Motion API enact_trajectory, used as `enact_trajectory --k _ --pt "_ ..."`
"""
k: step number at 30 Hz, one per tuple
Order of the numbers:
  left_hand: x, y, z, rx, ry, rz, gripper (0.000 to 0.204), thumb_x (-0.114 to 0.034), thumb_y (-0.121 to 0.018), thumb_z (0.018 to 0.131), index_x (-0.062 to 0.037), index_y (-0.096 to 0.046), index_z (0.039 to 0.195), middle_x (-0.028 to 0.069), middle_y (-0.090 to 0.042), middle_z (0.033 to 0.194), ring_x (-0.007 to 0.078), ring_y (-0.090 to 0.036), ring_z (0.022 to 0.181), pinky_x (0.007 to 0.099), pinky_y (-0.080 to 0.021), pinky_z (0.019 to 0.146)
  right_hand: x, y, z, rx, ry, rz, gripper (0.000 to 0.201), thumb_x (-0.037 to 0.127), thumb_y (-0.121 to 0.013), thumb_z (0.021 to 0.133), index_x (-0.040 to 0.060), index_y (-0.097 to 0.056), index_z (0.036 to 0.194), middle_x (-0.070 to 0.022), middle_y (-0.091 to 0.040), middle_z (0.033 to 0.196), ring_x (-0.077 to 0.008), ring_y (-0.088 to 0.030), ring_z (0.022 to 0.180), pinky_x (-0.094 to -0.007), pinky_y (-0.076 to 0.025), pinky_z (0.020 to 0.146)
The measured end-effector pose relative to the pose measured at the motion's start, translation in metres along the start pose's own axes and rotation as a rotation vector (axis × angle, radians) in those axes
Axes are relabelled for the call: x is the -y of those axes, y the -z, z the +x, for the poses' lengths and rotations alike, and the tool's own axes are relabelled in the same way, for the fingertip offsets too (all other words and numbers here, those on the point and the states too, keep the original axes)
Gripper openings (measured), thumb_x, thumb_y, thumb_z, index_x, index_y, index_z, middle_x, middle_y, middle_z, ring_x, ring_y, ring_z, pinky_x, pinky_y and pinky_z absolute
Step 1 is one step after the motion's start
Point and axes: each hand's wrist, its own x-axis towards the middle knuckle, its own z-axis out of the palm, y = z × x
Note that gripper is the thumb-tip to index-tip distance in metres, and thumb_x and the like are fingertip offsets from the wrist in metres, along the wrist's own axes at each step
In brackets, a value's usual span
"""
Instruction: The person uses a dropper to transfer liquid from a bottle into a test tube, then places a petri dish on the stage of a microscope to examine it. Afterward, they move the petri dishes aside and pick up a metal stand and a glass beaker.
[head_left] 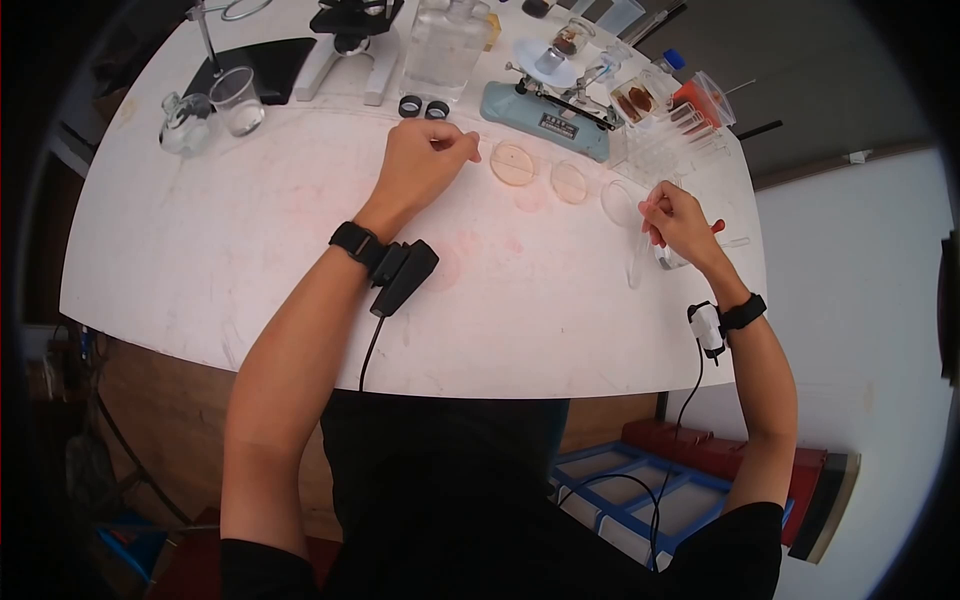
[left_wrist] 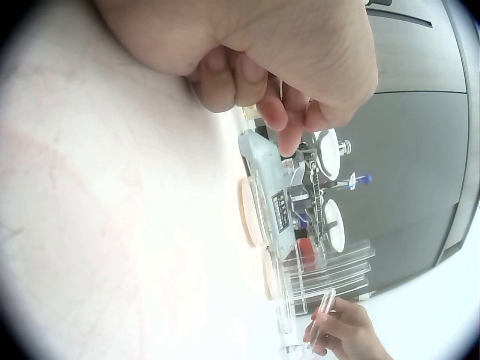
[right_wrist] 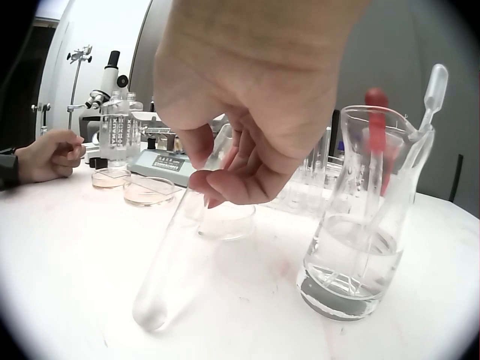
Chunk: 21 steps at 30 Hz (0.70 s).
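My right hand (head_left: 675, 222) pinches a clear glass test tube (right_wrist: 166, 262) near its upper end, between thumb and fingers. The tube slants down, its rounded bottom close over the white table. Beside it stands a glass beaker (right_wrist: 341, 300) of clear liquid, with a red-bulbed dropper (right_wrist: 376, 124) and a plastic pipette (right_wrist: 435, 90) leaning inside. My left hand (head_left: 422, 165) is at the table with loosely curled fingers and nothing visible in them. Three shallow round dishes run between the hands: an amber one (head_left: 513, 165), a paler one (head_left: 569, 183) and a clear one (head_left: 617, 205).
Behind the dishes stands a blue-green balance (head_left: 545, 120). Several upright test tubes (head_left: 685, 140) are at the back right. A microscope (head_left: 350, 45), a large clear bottle (head_left: 442, 50) and a plastic cup (head_left: 238, 105) stand along the back and left.
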Motion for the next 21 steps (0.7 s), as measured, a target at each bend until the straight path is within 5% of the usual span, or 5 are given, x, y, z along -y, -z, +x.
enact_trajectory --k 19,21 --pt "-0.0046 0.0012 -0.0006 -0.003 0.002 0.041 0.025 -0.016 -0.066 0.086 0.0014 -0.07 0.069 0.0019 -0.061 0.062 0.0077 -0.049 0.06 0.0251 -0.038 0.057 0.0058 -0.0072 -0.0062 0.108 -0.053 -0.194 0.022 0.01 -0.058 0.092 0.0017 -0.047 0.076 -0.0078 -0.059 0.058 -0.0105 -0.051 0.042 -0.0266 -0.038 0.039" --pt "-0.0049 0.0026 -0.0002 0.016 0.031 0.047 0.026 -0.02 -0.066 0.084 0.0026 -0.071 0.072 0.0076 -0.067 0.068 0.0114 -0.057 0.065 0.0263 -0.046 0.064 0.0052 -0.008 -0.0062 0.114 -0.053 -0.207 0.021 0.009 -0.058 0.092 0.0016 -0.047 0.075 -0.0078 -0.059 0.058 -0.0106 -0.05 0.042 -0.0268 -0.038 0.039"
